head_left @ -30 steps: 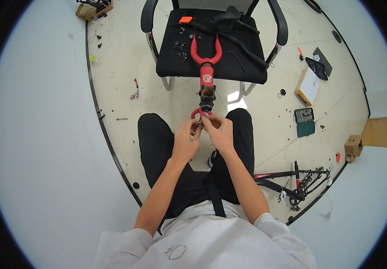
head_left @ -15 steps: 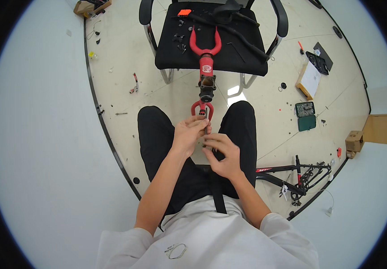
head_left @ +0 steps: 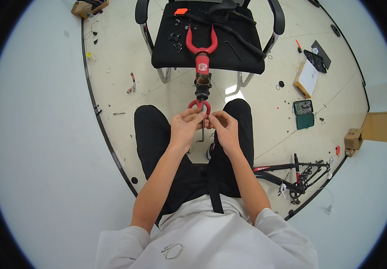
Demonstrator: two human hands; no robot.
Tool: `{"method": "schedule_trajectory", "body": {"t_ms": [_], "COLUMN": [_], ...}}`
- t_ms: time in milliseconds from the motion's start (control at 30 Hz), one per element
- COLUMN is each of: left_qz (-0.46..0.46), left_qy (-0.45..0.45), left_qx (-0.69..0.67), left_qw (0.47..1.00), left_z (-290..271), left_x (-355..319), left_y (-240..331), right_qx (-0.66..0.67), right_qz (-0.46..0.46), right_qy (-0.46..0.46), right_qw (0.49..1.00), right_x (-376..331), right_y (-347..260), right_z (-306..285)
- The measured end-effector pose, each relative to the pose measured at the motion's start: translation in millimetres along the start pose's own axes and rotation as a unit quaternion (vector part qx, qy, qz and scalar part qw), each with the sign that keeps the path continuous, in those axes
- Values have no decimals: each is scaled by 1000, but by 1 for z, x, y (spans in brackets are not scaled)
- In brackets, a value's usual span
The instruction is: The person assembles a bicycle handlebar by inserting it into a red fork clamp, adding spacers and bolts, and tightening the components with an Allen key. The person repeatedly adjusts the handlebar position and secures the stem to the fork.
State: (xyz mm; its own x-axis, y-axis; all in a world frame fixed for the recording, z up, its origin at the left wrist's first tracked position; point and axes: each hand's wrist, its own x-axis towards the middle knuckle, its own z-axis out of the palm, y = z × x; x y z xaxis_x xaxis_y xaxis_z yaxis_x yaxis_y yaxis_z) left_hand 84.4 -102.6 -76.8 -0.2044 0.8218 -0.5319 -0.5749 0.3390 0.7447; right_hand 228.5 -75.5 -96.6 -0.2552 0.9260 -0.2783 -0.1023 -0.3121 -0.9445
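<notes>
A black cushioned chair with metal legs stands ahead of the person, and a black bicycle frame with red markings lies on the floor to the right. A glossy red two-pronged bicycle fork rests on the seat, its tube jutting past the front edge into a dark metal clamp. Below, the left hand pinches the shaft of a slim grey L-shaped metal key, bent end down; the right hand's fingertips are drawn together beside it, their grip unclear.
</notes>
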Motion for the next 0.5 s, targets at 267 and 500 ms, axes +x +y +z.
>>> {"method": "schedule_trajectory", "body": {"t_ms": [267,500], "left_qz": [-16,24], "left_qy": [-11,2], "left_qx": [-34,113], "left_qw": [999,993], "left_z": [1,9], "left_x": [3,1], "left_y": [2,11], "right_qx": [90,149], "right_qz": [58,119], "right_qy": [-3,-81], "right_qw": [994,978], "right_x": [-1,7], "right_y": [4,3], "right_z": [0,0]}}
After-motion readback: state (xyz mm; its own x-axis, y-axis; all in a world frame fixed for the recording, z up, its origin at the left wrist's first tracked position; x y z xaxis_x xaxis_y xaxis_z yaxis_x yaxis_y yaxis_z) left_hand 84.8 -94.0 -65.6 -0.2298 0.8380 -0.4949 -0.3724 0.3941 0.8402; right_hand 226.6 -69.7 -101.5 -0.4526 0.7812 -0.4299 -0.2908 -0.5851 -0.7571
